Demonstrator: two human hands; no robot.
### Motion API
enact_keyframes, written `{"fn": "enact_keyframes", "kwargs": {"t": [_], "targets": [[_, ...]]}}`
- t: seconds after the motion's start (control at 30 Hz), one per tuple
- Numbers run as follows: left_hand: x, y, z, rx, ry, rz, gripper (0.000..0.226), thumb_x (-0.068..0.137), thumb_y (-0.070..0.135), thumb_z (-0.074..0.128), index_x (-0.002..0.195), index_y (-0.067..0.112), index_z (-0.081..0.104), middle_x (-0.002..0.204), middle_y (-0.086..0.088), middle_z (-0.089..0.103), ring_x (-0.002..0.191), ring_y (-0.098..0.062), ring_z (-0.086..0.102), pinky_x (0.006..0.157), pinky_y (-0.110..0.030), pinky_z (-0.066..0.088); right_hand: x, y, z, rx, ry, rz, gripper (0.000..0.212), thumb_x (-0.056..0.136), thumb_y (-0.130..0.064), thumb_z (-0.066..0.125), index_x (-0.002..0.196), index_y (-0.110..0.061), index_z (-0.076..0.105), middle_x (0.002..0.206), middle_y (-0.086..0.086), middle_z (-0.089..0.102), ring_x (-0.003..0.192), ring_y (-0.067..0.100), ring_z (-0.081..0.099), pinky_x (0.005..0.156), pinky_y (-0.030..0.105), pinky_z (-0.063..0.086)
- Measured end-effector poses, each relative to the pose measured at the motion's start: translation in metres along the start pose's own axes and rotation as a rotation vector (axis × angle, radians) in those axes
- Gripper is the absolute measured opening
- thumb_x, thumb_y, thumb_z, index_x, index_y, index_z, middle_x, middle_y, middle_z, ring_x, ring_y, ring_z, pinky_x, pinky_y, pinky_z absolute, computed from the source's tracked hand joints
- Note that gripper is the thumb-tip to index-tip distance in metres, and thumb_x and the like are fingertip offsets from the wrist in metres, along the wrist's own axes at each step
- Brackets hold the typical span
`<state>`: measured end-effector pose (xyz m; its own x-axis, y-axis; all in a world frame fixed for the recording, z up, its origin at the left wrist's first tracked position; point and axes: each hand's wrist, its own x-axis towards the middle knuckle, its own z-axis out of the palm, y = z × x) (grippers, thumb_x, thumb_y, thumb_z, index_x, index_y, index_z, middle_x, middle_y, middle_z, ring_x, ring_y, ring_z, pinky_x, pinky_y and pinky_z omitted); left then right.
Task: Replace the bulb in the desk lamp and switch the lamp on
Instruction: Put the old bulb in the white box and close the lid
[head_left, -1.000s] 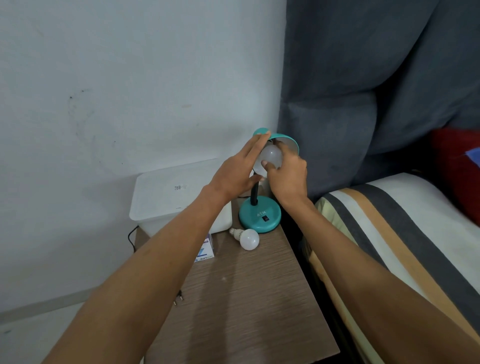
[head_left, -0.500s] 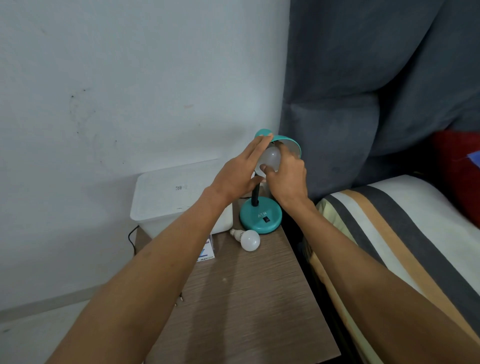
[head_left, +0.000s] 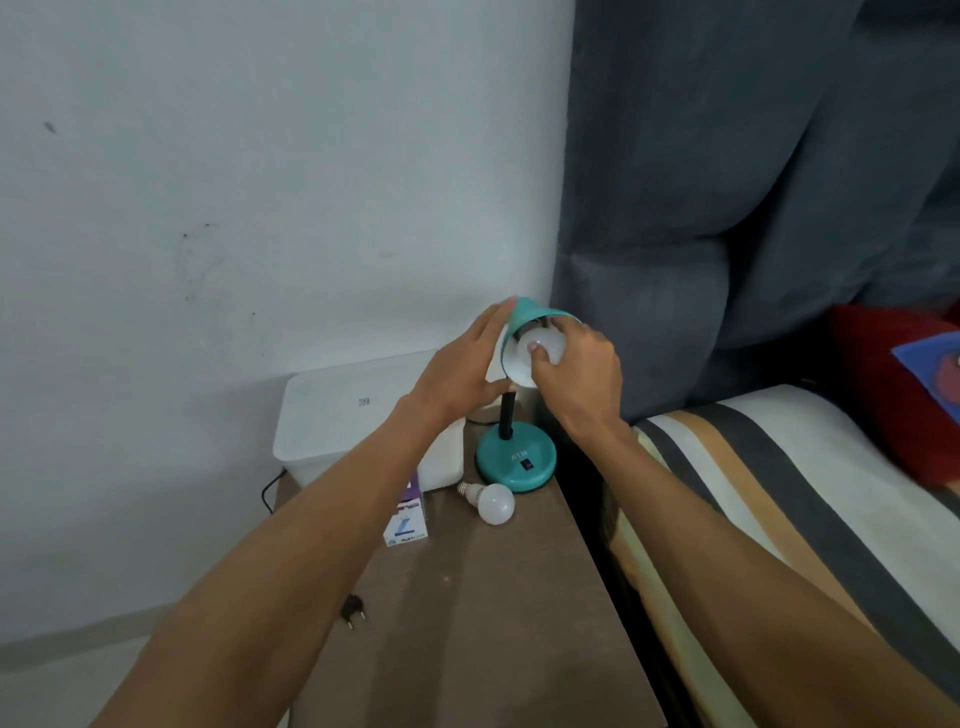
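The lamp shade (head_left: 524, 317) was tipped up more than a sec ago. It was steadied by the flat, open left hand (head_left: 457, 374). The bulb (head_left: 543, 345), inside the shade, was gripped by the right hand (head_left: 576, 374). Prob. being screwed in. Other bulb (head_left: 493, 503) lay near the table's back right corner, by the lamp base (head_left: 517, 462).

The round teal lamp base (head_left: 516, 460) carries pale letters "ATN". At its eight o'clock, the small white-and-purple cardboard box (head_left: 407, 525) shows a large blue "7"; its smaller print is unreadable.
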<state>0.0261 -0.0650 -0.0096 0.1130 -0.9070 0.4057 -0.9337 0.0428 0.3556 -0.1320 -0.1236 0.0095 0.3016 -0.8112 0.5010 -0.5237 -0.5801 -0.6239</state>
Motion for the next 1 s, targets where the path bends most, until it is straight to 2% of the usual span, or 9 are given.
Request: {"fn": "enact_keyframes", "kwargs": {"t": [0.13,0.23,0.33,0.47,0.57,0.63,0.73,0.83,1.0], "targets": [[-0.017,-0.008,-0.014,-0.057,0.065,-0.161,0.106,0.088,0.043,0.079,0.165,0.018,0.011,0.171,-0.002,0.022,0.154,-0.022,0.030,0.118,-0.040,0.036,-0.003,-0.021,-0.008,0.014,0.107,-0.112,0.034,0.089,-0.025,0.064,0.121,-0.012,0.068,0.116,0.005,0.071,0.106,0.023,0.062,0.081,0.030,0.048],[-0.042,-0.024,-0.026,-0.090,0.086,-0.281,0.100,0.091,0.047,0.075,0.165,0.019,0.014,0.170,-0.003,0.026,0.154,-0.021,0.031,0.120,-0.040,0.034,-0.008,-0.043,0.003,0.067,0.094,-0.208,0.036,0.090,-0.026,0.063,0.123,-0.011,0.067,0.117,0.004,0.072,0.108,0.021,0.063,0.090,0.032,0.052],[-0.072,-0.047,-0.038,-0.088,0.123,-0.410,0.094,0.091,0.049,0.074,0.163,0.018,0.021,0.168,-0.004,0.031,0.153,-0.023,0.031,0.121,-0.040,0.031,-0.016,-0.059,0.028,0.115,-0.047,-0.249,0.041,0.091,-0.027,0.062,0.129,-0.013,0.063,0.123,0.004,0.069,0.112,0.021,0.063,0.094,0.040,0.054],[-0.115,-0.088,-0.052,-0.058,0.191,-0.582,0.090,0.090,0.051,0.074,0.160,0.016,0.031,0.165,-0.007,0.035,0.153,-0.026,0.030,0.123,-0.041,0.028,-0.033,-0.067,0.070,0.179,-0.242,-0.210,0.048,0.091,-0.032,0.063,0.136,-0.016,0.057,0.132,0.002,0.063,0.118,0.018,0.059,0.098,0.042,0.053],[-0.144,-0.119,-0.057,-0.034,0.224,-0.714,0.091,0.088,0.054,0.075,0.158,0.011,0.035,0.164,-0.012,0.035,0.154,-0.030,0.026,0.124,-0.043,0.026,-0.042,-0.058,0.098,0.126,-0.376,-0.144,0.058,0.092,-0.038,0.064,0.144,-0.015,0.051,0.145,0.005,0.054,0.134,0.021,0.049,0.112,0.038,0.040],[-0.160,-0.135,-0.059,-0.082,0.252,-0.786,0.094,0.086,0.056,0.076,0.157,0.011,0.035,0.162,-0.013,0.036,0.152,-0.031,0.028,0.123,-0.044,0.028,-0.043,-0.049,0.115,0.098,-0.452,-0.035,0.069,0.091,-0.044,0.066,0.149,-0.015,0.044,0.155,0.007,0.043,0.143,0.024,0.038,0.117,0.040,0.032],[-0.171,-0.148,-0.058,-0.190,0.283,-0.771,0.087,0.083,0.048,0.082,0.152,0.015,0.041,0.152,-0.009,0.048,0.142,-0.026,0.040,0.112,-0.035,0.035,-0.042,-0.035,0.136,0.089,-0.549,0.096,0.082,0.089,-0.050,0.067,0.155,-0.015,0.034,0.161,0.011,0.031,0.148,0.028,0.028,0.120,0.046,0.026],[-0.173,-0.151,-0.057,-0.299,0.270,-0.745,0.075,0.084,0.042,0.084,0.146,0.020,0.048,0.133,0.006,0.054,0.123,-0.014,0.049,0.096,-0.025,0.037,-0.038,-0.026,0.150,0.126,-0.581,0.119,0.083,0.089,-0.048,0.068,0.155,-0.012,0.032,0.160,0.011,0.033,0.147,0.027,0.031,0.119,0.041,0.027],[-0.167,-0.151,-0.050,-0.428,0.255,-0.776,0.086,0.082,0.042,0.086,0.152,0.024,0.040,0.131,0.017,0.048,0.119,-0.004,0.047,0.095,-0.018,0.036,-0.034,-0.020,0.161,0.185,-0.586,0.132,0.085,0.087,-0.049,0.070,0.155,-0.014,0.033,0.159,0.008,0.036,0.145,0.026,0.034,0.119,0.040,0.028]]}}
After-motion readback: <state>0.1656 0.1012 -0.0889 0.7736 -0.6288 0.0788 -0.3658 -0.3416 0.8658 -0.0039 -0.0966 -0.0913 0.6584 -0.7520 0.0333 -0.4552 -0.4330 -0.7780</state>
